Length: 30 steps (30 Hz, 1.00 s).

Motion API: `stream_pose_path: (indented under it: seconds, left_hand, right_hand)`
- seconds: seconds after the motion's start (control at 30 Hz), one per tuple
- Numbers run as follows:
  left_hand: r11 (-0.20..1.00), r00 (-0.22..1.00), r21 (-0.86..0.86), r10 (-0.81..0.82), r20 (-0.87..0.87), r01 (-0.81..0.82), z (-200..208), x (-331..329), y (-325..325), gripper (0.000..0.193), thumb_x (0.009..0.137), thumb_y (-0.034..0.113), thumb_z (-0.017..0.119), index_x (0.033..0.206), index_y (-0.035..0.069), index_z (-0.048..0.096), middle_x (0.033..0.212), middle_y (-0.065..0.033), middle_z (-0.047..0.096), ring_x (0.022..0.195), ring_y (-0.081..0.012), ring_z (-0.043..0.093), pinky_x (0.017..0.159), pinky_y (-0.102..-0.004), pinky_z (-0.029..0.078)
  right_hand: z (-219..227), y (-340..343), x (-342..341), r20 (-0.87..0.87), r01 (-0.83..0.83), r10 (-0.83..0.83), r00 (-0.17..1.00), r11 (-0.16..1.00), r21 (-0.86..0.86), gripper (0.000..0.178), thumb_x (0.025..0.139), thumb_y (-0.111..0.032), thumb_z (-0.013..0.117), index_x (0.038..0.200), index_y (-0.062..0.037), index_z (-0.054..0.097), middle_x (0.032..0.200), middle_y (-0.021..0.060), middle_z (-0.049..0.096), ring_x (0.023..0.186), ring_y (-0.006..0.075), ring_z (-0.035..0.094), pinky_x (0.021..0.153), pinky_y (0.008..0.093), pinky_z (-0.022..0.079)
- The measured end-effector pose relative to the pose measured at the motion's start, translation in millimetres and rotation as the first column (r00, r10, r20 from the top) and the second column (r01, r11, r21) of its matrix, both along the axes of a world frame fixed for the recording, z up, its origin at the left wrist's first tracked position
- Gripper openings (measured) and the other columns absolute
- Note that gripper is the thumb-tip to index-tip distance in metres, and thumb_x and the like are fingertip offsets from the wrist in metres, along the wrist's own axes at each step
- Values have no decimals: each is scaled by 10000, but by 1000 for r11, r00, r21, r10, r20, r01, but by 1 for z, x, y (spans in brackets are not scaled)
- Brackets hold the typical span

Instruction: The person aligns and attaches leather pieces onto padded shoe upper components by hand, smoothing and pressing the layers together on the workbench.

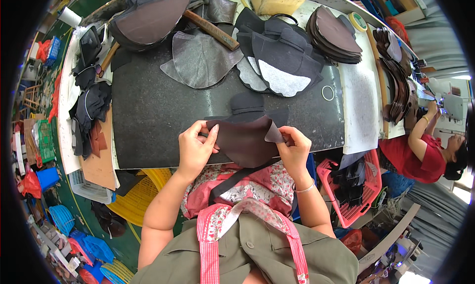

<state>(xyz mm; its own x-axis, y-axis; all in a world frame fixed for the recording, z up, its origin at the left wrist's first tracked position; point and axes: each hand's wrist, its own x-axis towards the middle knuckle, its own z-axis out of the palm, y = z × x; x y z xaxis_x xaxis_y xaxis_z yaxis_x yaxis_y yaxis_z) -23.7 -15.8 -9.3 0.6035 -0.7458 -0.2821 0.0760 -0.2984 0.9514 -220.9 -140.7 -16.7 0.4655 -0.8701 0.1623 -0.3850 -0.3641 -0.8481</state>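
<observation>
A dark brown leather piece (243, 144) is stretched between my two hands at the near edge of the black work surface. My left hand (197, 149) pinches its upper left corner. At the right end, my right hand (295, 149) grips the other corner, where a flap of the leather folds over. Just behind it lies a black fabric piece (247, 104) with a rounded tab, partly hidden by the leather. Farther back sits a stack of black cut pieces (284, 51), some with whitish undersides showing, beside shiny grey-black curved pieces (200, 61).
A wooden-handled hammer (213, 31) rests across the pieces at the back. Brown leather stacks lie at back left (151, 22) and back right (332, 34). A tape roll (357, 22) and yellowish block (277, 0) stand behind. A pink basket (352, 195) is at right, near another person (420, 155).
</observation>
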Motion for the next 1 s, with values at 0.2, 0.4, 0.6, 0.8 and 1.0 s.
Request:
stream_pose_path:
  seconds: [0.2, 0.4, 0.6, 0.8, 1.0]
  left_hand:
    - [1000, 984, 12, -1, 178, -1, 2, -7, -4, 118, 871, 74, 618, 908, -35, 594, 731, -86, 620, 518, -122, 615, 442, -234, 477]
    - [1000, 886, 22, -21, 463, 12, -9, -11, -6, 104, 835, 67, 631, 873, -9, 571, 682, -115, 564, 538, -226, 550, 514, -347, 451]
    - [1000, 847, 29, -10, 531, -6, -10, -14, -5, 99, 836, 58, 624, 872, -13, 567, 702, -122, 567, 539, -240, 561, 514, -352, 458]
    - [1000, 603, 27, -29, 797, 12, -8, -19, -7, 152, 810, 51, 666, 908, 6, 560, 763, -95, 565, 550, -175, 529, 495, -314, 436]
    - [779, 393, 175, -480, 784, 602, 14, -43, 5, 586, 655, 307, 785, 1094, -13, 564, 1200, -174, 535, 1192, -387, 456, 971, -465, 412]
  right_hand:
    - [6, -6, 4, -32, -25, 22, 999, 995, -95, 143, 716, 61, 685, 828, 6, 616, 696, 43, 571, 529, 87, 499, 498, 225, 408]
    - [0, -13, 0, -31, 68, -69, 997, 997, -30, 123, 726, 65, 664, 824, 10, 611, 700, 61, 571, 498, 98, 492, 490, 240, 396]
    - [0, -16, 1, -48, 65, -66, 997, 998, -21, 118, 720, 59, 661, 809, 4, 607, 690, 64, 562, 471, 114, 467, 480, 258, 386]
    - [4, -20, 5, -124, 32, -45, 991, 994, -101, 121, 716, 23, 680, 806, -7, 605, 714, 94, 577, 537, 201, 547, 513, 313, 433]
    - [7, -29, 2, -354, -44, -2, 935, 992, -122, 182, 740, -153, 731, 754, -30, 597, 709, 105, 594, 602, 288, 592, 546, 385, 463]
